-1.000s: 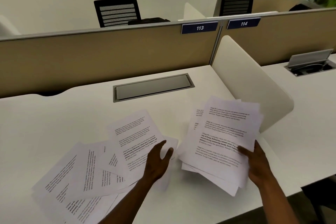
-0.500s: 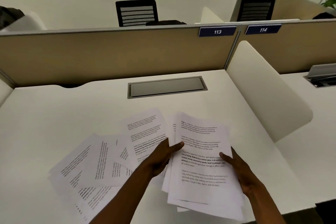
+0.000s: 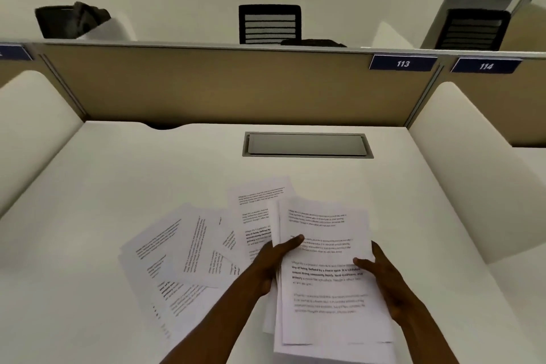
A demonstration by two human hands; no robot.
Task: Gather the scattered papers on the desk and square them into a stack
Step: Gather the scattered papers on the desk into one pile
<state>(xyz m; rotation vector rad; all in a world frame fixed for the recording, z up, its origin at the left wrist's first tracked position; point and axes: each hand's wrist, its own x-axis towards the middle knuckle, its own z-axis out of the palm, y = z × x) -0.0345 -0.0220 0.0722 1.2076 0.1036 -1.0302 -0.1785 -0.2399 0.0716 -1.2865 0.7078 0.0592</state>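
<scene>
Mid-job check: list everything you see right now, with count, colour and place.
held stack of papers: one bundle, white, printed, front right of desk
scattered papers: several, white, overlapping, left of the stack
desk: one, white
cable hatch: one, grey, desk rear centre
partition: one, tan, behind desk
number plates: two, blue, 113 and 114
office chairs: two, black, beyond partition
left hand: grips the stack's left edge
right hand: grips its right edge

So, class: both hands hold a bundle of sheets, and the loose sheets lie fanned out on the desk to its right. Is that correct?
Not quite. The head view shows the loose sheets fanned out to the left of the bundle, not the right. The left hand and right hand do hold it.
</scene>
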